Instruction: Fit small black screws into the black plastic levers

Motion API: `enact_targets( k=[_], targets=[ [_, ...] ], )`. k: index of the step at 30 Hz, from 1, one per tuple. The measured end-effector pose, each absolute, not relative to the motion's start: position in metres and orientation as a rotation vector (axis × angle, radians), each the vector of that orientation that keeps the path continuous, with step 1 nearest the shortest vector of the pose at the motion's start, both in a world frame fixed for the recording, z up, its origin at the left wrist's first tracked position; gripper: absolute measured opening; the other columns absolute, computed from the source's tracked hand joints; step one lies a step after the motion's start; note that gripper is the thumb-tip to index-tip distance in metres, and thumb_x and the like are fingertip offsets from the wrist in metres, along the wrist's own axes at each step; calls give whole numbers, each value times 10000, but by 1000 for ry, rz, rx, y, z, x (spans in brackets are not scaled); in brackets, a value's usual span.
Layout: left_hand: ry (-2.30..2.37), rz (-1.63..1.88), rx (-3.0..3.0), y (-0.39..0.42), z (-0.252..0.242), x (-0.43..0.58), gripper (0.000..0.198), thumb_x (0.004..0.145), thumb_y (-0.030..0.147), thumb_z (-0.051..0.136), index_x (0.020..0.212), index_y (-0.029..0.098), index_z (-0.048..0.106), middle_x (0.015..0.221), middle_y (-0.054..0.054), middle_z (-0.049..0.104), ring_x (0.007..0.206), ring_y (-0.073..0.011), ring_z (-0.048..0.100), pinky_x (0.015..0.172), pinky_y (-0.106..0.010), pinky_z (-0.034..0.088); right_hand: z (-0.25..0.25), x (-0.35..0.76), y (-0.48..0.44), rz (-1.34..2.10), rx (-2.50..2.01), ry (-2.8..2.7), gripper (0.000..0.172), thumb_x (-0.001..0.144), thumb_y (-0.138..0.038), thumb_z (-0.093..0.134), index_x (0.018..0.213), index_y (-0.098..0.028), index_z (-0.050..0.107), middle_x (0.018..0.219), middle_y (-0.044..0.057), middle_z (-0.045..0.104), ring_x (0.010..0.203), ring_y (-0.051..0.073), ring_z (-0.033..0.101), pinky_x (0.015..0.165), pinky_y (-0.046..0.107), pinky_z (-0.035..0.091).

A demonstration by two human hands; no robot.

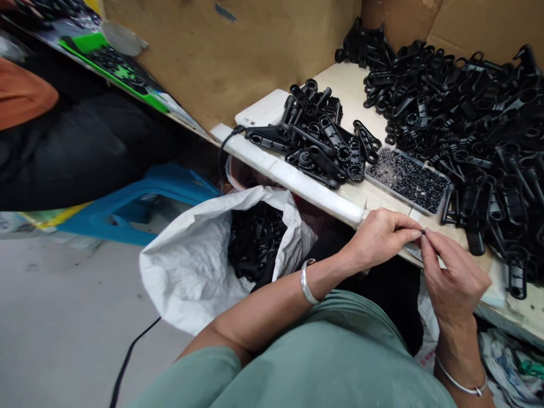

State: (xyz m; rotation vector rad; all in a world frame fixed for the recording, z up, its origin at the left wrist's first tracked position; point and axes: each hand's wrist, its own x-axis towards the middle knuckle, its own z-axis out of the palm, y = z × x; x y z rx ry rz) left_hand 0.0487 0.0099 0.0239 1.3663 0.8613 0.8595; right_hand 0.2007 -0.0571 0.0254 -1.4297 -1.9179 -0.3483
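Observation:
My left hand (385, 235) and my right hand (453, 275) meet at the front edge of the workbench (352, 85). Both pinch a tiny black part (423, 232) between thumb and forefinger, fingertips touching. Just beyond them lies a clear shallow tray (442, 195) filled with small black screws or pins. A small heap of black plastic lever parts (323, 139) lies to the left of the tray. A much larger heap of the same black parts (476, 119) covers the bench on the right. A silver bangle sits on each wrist.
A white woven sack (191, 266) holding more black parts stands open on the floor at my left knee. A white box (263, 110) lies on the bench's left end. Cardboard walls (238, 51) back the bench. A blue stool (140, 198) and another person's dark clothing are at left.

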Motion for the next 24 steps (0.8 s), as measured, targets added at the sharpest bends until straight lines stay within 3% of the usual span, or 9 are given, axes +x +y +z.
enact_targets(
  k=[10,17,24],
  targets=[
    [899,781,1478,8,33,47,181,874,133,638,959,150,797,752,-17,767,791,-150,730,755,-226,583,25,200,-55,-479,-1396,-1940,174,908,-127,659,1044,-221,715,909,23,787,779,178,758,773,278,607],
    [934,730,1667,11,37,43,201,905,135,617,1007,130,790,794,-41,782,701,-132,708,711,-226,568,32,201,-49,-572,-1338,-2067,104,904,-93,654,986,-154,674,834,54,774,720,162,749,720,239,584],
    [925,733,1804,12,30,44,201,920,130,604,1010,134,784,862,-50,796,731,-142,726,739,-240,571,30,202,-46,-626,-1323,-2120,112,887,-70,655,957,-157,653,790,44,764,676,144,736,686,219,564]
  ],
)
